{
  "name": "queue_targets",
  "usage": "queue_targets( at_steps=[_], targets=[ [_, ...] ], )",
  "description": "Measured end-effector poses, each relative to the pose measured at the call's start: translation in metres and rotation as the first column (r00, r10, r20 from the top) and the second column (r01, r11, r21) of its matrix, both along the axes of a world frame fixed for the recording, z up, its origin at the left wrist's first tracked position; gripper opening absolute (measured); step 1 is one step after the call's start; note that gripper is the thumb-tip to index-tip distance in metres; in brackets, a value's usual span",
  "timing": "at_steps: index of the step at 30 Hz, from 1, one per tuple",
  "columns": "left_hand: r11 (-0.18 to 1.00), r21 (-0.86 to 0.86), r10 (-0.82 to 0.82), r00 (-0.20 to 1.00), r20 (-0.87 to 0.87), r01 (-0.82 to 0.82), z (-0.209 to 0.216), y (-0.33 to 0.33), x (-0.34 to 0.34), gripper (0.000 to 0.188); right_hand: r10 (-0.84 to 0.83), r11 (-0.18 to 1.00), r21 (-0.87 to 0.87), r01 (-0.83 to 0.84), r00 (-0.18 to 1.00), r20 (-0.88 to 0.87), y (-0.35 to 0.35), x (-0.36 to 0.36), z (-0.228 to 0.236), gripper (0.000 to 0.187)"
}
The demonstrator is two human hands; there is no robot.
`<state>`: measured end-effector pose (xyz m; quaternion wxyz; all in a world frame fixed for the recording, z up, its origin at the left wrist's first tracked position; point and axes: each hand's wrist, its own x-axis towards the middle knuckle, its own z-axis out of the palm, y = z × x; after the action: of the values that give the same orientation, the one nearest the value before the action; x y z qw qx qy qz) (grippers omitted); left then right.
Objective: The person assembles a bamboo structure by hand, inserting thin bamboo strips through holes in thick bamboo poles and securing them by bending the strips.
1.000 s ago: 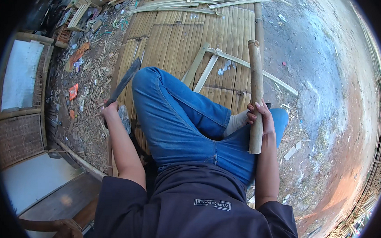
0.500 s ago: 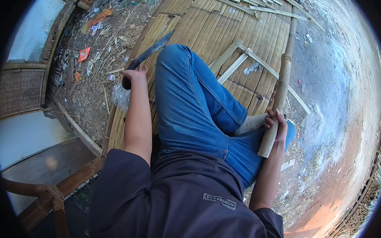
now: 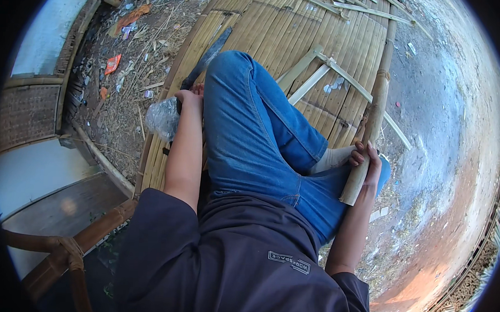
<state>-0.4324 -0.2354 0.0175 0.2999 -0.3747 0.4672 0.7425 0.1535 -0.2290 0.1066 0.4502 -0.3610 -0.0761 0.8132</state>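
Note:
My left hand (image 3: 190, 96) is closed round the dark handle of a machete, beside my raised knee. The machete's dark blade (image 3: 211, 53) points away from me, low over the slatted bamboo platform (image 3: 272, 26), and part of it is hidden by the knee. Next to the hand is a crumpled clear plastic bag (image 3: 162, 119). On the right, my right hand (image 3: 367, 162) grips a length of bamboo pole (image 3: 376, 114). Its near end is by my thigh and it slants away along the platform's right edge.
Split bamboo strips (image 3: 310, 85) lie on the platform beyond my legs, one jutting past the right edge. More strips (image 3: 351, 7) lie at the far end. Littered ground (image 3: 130, 89) borders the left, bare ground (image 3: 430, 119) the right. A bamboo frame (image 3: 67, 257) stands at lower left.
My left hand has drawn the machete rightward, closer to my knee, with its blade turned more straight ahead. More of the plastic bag shows. My right hand keeps its hold on the bamboo pole.

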Motion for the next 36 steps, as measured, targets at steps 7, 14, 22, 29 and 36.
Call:
queue_targets(
  at_steps=[7,14,22,29,36],
  targets=[
    [0.973,-0.094,-0.209,0.978,0.012,0.21,-0.019,-0.003,-0.016,0.067,0.005,1.0,0.007,-0.005,0.999,0.037,-0.001,0.0,0.002,0.041],
    [0.579,-0.577,-0.815,0.423,-0.395,0.576,0.042,0.003,0.031,0.05,-0.006,1.0,0.002,0.006,0.999,0.039,0.001,-0.002,0.003,0.043],
    [0.048,-0.997,-0.933,-0.358,-0.026,-0.053,0.119,0.016,0.142,0.077,-0.003,0.998,0.056,0.001,0.999,0.034,0.0,-0.006,0.013,0.028],
    [-0.022,-0.907,-0.789,-0.55,0.275,-0.421,0.126,0.037,0.186,0.055,-0.026,0.999,0.048,0.023,0.997,0.075,0.001,-0.006,0.011,0.06],
    [-0.003,-0.943,-0.379,-0.872,0.31,-0.334,0.104,0.066,0.227,0.037,-0.06,0.998,0.003,0.06,0.99,0.13,0.001,-0.006,0.013,0.079]
  ],
)
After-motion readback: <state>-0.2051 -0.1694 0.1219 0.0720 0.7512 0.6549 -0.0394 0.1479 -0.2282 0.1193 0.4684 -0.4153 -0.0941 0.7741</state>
